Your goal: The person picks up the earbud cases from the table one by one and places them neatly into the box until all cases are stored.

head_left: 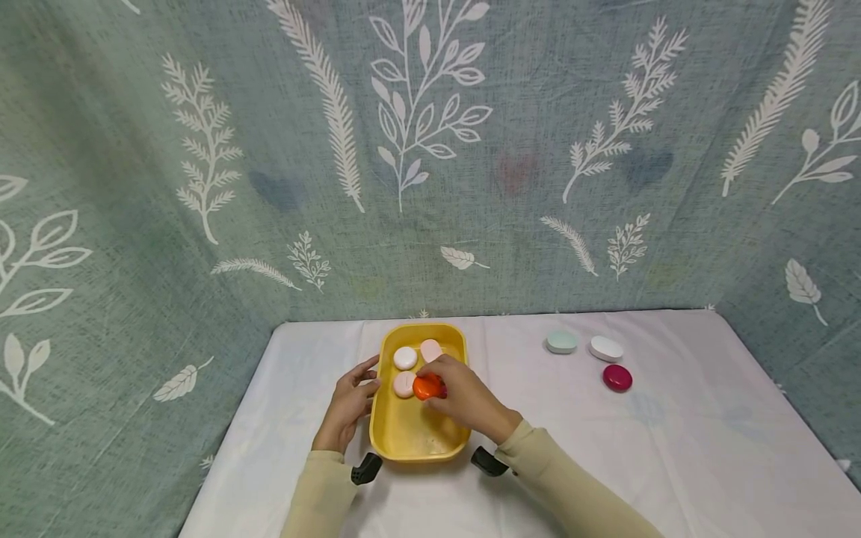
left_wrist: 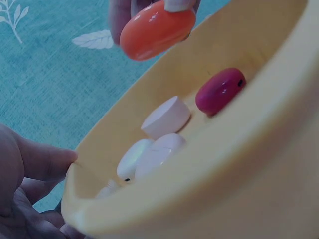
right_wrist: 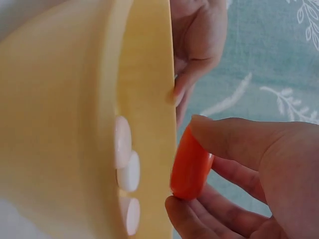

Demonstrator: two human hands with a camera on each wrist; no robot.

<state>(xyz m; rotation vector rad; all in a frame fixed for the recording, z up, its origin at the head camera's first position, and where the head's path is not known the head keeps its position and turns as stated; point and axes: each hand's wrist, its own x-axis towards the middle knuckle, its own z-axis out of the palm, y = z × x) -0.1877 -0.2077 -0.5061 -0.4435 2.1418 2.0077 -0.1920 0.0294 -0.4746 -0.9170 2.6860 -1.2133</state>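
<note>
Glossy orange plastic-looking oval (head_left: 425, 385), pinched in right hand (head_left: 468, 396) above yellow plastic-looking oblong tray (head_left: 420, 437); left hand (head_left: 350, 403) touching its rim, fingers relaxed (presumably for steadying).

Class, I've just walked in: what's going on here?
A person's right hand pinches a glossy orange rounded piece above a yellow rounded-rectangular tray, while the left hand touches the tray's side. Inside lie a white round piece, pale pink round pieces and a crimson oval piece. To its right, on white cloth, lie a pale green oval, a white oval and a dark red oval.
</note>
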